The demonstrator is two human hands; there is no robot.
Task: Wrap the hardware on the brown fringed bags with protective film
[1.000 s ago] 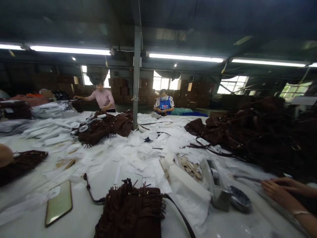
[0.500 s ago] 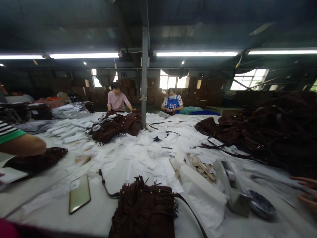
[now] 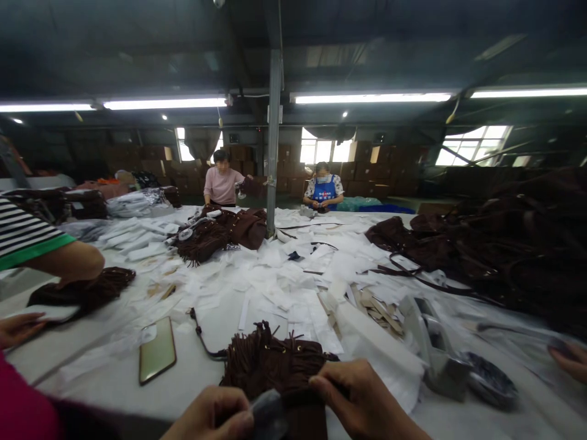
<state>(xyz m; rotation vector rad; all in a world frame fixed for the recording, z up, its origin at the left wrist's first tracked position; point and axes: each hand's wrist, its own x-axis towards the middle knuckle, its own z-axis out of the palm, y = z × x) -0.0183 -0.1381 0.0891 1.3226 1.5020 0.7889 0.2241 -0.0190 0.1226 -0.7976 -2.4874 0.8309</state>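
Note:
A dark brown fringed bag (image 3: 270, 366) with brass eyelets lies on the table in front of me, below the middle of the view. Over its lower part, my right hand (image 3: 367, 400) pinches the brown strap (image 3: 300, 398) between thumb and fingers. To the left, my left hand (image 3: 213, 415) is closed on a piece of greyish see-through plastic (image 3: 269, 414), close to the same strap. Whether the plastic is wrapped round the strap I cannot tell. A thin strap end (image 3: 199, 333) trails from the bag's left side.
A phone (image 3: 158, 351) lies left of the bag. To the right stand a grey tape dispenser (image 3: 435, 351) and a dark round roll (image 3: 493, 379). White paper sheets (image 3: 257, 287) cover the middle. A brown bag heap (image 3: 504, 244) rises at right. Co-workers' hands show at both edges.
Both my hands have come into view at the bottom, with the strap and plastic in them. The far co-worker in pink has lifted a brown piece. The view has shifted slightly left.

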